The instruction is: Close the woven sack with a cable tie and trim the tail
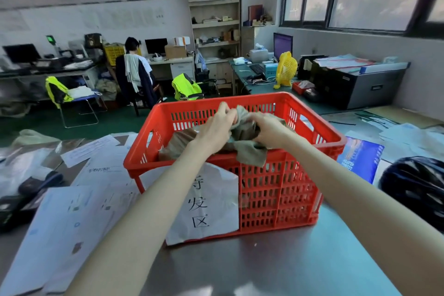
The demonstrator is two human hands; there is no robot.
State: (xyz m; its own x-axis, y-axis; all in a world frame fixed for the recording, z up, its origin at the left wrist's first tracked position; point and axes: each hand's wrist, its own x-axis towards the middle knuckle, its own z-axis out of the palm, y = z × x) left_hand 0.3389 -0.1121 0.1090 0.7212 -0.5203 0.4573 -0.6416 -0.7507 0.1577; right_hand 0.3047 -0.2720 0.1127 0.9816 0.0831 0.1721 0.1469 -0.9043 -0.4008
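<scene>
A grey-green woven sack lies inside a red plastic crate on the metal table, one flap hanging over the near rim. My left hand grips the bunched sack mouth from the left. My right hand grips the same bunch from the right, the two hands close together above the crate. Several dark cable ties lie on the table to the far right of the crate. No cutter is visible.
A white paper sign hangs on the crate's front. Loose papers cover the table at left, a blue booklet and a black helmet sit at right. A person sits at a far desk.
</scene>
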